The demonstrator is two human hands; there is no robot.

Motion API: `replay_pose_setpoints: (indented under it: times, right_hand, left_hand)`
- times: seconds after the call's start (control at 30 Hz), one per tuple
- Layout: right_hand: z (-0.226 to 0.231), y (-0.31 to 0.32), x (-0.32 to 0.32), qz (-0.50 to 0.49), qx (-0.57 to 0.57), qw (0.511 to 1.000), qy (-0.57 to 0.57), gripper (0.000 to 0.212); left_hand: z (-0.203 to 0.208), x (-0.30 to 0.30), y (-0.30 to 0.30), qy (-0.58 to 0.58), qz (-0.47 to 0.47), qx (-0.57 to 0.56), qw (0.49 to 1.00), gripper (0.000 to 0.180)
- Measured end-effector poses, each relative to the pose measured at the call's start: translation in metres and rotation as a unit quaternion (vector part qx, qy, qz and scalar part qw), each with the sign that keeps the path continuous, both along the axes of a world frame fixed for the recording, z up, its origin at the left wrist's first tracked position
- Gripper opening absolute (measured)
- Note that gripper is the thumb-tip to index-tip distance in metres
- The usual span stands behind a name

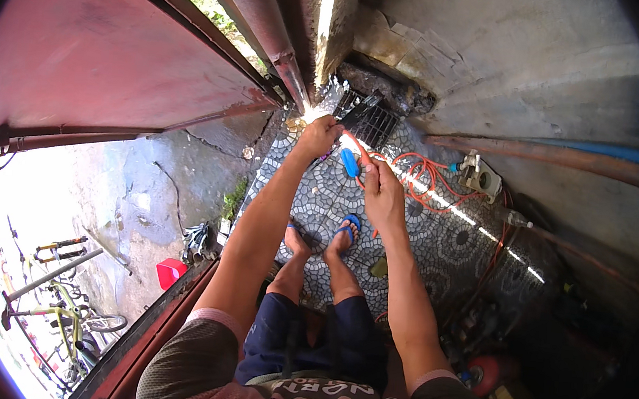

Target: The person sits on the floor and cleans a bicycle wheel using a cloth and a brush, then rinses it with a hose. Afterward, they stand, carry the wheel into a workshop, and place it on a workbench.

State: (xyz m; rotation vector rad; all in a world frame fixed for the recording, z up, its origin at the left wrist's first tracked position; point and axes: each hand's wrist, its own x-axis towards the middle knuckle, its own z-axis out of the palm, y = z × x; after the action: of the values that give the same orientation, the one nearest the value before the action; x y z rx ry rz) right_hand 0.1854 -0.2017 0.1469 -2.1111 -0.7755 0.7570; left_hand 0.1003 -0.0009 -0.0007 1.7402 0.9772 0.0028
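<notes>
Right hand (383,192) grips orange hose (420,179) with blue nozzle (350,163) ahead; left hand (318,133) clenched near drain grate (372,122); next likely aiming the nozzle.

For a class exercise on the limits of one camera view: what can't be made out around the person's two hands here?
Head view only:
- Left hand: its fingertips and whatever they grip are lost in sun glare at the door's foot.
- Right hand: its palm faces away, so its grip on the orange cord is hidden.
- Blue-handled tool: its tip is too small to identify.
- Drain grate: its far edge sits in shadow.
</notes>
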Motion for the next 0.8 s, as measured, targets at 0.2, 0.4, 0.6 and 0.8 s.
replay_pose_setpoints:
  times: [0.2,0.4,0.6,0.8]
  right_hand:
    - [-0.018,-0.002,0.018,-0.087,-0.001,0.992,-0.090,0.037]
    - [-0.010,0.001,0.021,-0.100,-0.027,0.992,-0.078,0.037]
    - [-0.019,-0.012,0.016,-0.040,-0.029,0.998,-0.045,0.031]
    - [-0.011,-0.013,-0.020,0.013,-0.022,0.998,0.051,0.028]
  left_hand:
    - [-0.014,0.013,-0.025,0.054,0.032,0.143,0.988,0.050]
    - [0.036,0.018,-0.024,0.187,0.041,0.039,0.981,0.070]
    - [0.044,-0.038,-0.012,0.252,-0.006,0.125,0.960,0.073]
    - [0.012,-0.061,-0.008,0.021,-0.046,0.141,0.989,0.046]
